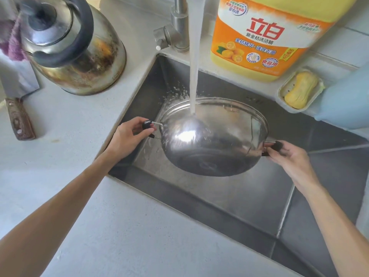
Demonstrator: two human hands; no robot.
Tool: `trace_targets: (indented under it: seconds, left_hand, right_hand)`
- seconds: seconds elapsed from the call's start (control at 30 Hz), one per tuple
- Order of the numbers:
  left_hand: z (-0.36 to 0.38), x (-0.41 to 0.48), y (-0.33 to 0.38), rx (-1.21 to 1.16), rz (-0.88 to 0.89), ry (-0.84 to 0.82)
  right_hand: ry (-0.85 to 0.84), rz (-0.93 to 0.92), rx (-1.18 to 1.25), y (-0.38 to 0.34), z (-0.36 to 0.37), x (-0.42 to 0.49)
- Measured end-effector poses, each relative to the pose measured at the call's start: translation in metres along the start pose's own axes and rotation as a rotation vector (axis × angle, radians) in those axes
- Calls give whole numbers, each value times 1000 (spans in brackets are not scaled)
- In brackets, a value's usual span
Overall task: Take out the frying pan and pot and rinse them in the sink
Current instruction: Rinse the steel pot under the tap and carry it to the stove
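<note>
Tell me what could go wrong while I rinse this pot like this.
The water stream strikes the outside of the tilted pot, so spray may jump the sink onto the counter. The left hand and right hand grip only small handles; wet, they could slip and drop it.

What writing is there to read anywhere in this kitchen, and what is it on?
"立白": large red characters on the detergent bottle.
"新金桔洗洁精": directly below, same label.
"金桔精华·强效去油": blue line under that.
"食品用": small round seal, lower on the label.
"安心洗": round seal at the label's top left.
The remaining small print on the label is too blurred to read.
No text shows on the kettle, the pot or the soap.
</note>
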State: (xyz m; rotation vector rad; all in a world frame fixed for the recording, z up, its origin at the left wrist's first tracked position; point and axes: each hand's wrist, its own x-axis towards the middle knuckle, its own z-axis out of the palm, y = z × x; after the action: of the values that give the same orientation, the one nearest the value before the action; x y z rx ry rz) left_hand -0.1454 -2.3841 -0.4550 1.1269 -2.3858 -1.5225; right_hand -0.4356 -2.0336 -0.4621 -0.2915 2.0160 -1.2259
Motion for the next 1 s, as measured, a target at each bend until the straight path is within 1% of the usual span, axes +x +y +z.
trace_targets:
  seconds: [0.1, 0.23, 0.33, 0.47, 0.6, 0.7, 0.77, 0.9, 1.0]
  left_hand:
    - [-2, -2, 1, 43, 34, 13]
    - [-2, -1, -3, 79, 19, 28]
    - [-2, -2, -5, 78, 17, 48]
    - [-1, -6, -10, 20, 13, 66]
    - [3, -5, -16, -1, 25, 103]
    - [2, -1, -16, -60, -34, 91]
    - [0, 0, -16, -63, -41, 78]
    - [1, -6, -14, 4, 11, 66]
    - [2, -9, -14, -42, 42, 6]
  right_hand:
    - [-1, 2, -16, 2, 1, 0]
    - [29, -51, 5, 0, 5, -1]
    - [43, -100, 22, 1, 4, 1]
    - [71, -98, 84, -9, 9, -2]
    - [103, -117, 90, -7, 13, -4]
    - [127, -128, 95, -2, 11, -1]
    - [134, -133, 88, -1, 9, -1]
    - [100, -115, 147, -1, 8, -4]
    - [77, -53, 249, 3, 3, -3]
